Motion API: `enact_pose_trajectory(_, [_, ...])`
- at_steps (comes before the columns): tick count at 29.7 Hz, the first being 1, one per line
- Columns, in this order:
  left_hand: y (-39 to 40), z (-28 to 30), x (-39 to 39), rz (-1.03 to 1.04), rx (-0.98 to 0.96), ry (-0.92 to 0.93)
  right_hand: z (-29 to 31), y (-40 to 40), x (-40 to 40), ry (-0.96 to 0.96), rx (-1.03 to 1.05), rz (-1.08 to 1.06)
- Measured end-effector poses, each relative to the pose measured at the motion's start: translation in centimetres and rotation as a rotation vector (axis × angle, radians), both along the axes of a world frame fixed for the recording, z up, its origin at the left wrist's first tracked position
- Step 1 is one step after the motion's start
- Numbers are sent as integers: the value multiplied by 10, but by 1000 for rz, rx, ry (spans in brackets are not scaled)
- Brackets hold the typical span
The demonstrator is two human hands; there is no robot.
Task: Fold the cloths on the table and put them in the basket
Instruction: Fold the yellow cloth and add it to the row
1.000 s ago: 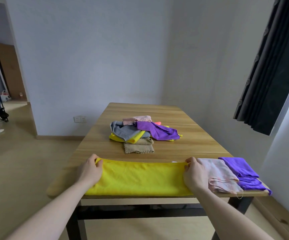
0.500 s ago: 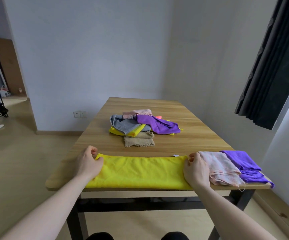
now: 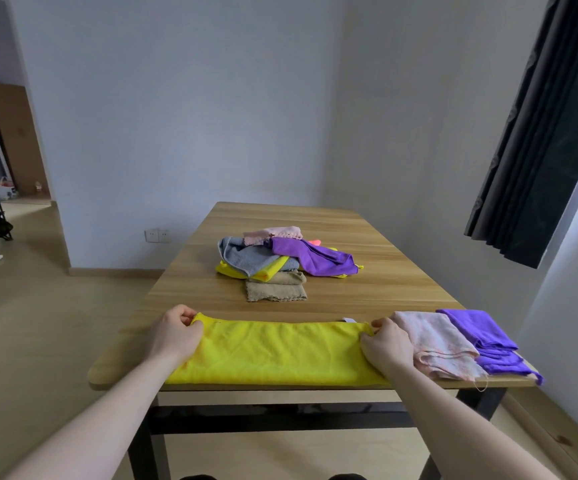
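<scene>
At near table (image 3: pixel 190 292) edge: yellow cloth (image 3: pixel 277 351) laid half-folded, far corners pinched by left hand (image 3: pixel 176 336) and right hand (image 3: pixel 386 344). 2 folded cloths (image 3: pixel 453 341) set beside it. Unfolded pile (image 3: pixel 280 263) left mid-table. Basket not seen; task judged early.

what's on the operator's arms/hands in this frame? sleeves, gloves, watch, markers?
Nothing worn that shows. The left hand and right hand are bare: no gloves, rings, tape or markers visible. Both forearms are bare from the wrist to the bottom edge of the picture, with no sleeve, cuff, watch or band in view. No cables or sensors on either arm.
</scene>
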State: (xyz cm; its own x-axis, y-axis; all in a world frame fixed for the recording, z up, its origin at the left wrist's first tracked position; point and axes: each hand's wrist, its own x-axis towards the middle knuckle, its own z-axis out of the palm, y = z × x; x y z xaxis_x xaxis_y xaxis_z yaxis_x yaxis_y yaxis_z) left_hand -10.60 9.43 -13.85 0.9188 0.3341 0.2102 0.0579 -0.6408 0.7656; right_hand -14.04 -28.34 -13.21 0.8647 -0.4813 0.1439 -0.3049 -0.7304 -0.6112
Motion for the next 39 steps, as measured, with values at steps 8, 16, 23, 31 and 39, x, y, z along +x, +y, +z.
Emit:
enact_pose_trajectory(8, [0, 0, 1, 36, 6, 1, 48, -5, 2, 271, 42, 29])
enact_pose_trajectory(16, [2, 3, 0, -50, -50, 47, 97, -15, 13, 179, 79, 61])
enact_pose_trajectory(23, [4, 5, -2, -101, -43, 57, 126, 20, 26, 186, 210, 167])
enact_pose_trajectory(31, [7, 3, -2, -129, -41, 44, 137, 111, 27, 204, 345, 382])
enact_pose_trajectory(39, [8, 4, -2, -180, -105, 56, 106, 187, 36, 270, 416, 430])
